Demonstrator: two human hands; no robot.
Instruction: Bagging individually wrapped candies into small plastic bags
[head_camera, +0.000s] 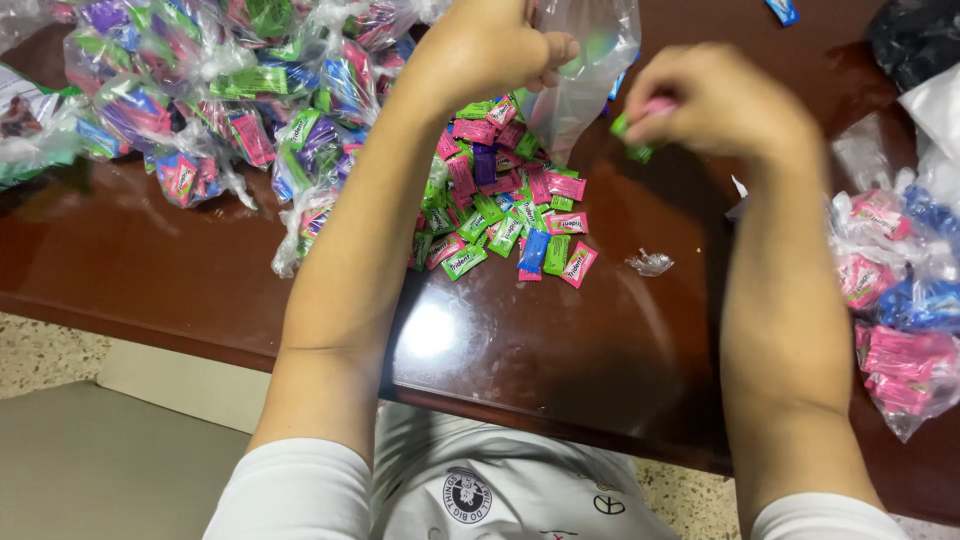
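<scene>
the left hand (490, 45) is clenched around the mouth of a clear bag (585, 70), holding it up so that it hangs over the far side of the table (540, 340). the right hand (715, 100) is just beside the bag, to its right, fingers pinched on a few small wrapped candies (640, 125), one pink and one green showing at the fingertips; the hand is blurred, so the exact count cannot be told. between the two forearms, on the dark brown table, lies a loose pile of candies (505, 205) in green, pink, blue and purple wrappers, touching the lower edge of the clear bag and spreading toward the person. a small crumpled scrap of clear plastic (650, 263) lies just right of the pile, apart from it. to the left, beyond the left forearm, a heap of filled bags (220, 90) of mixed candies covers the far left part of the table. on the right edge, more filled bags (900, 300) hold mostly pink and blue pieces, near the right forearm. a dark bag (915, 35) sits at the far right corner. the person wears a white shirt (480, 490), sleeves pushed up past the elbows.
</scene>
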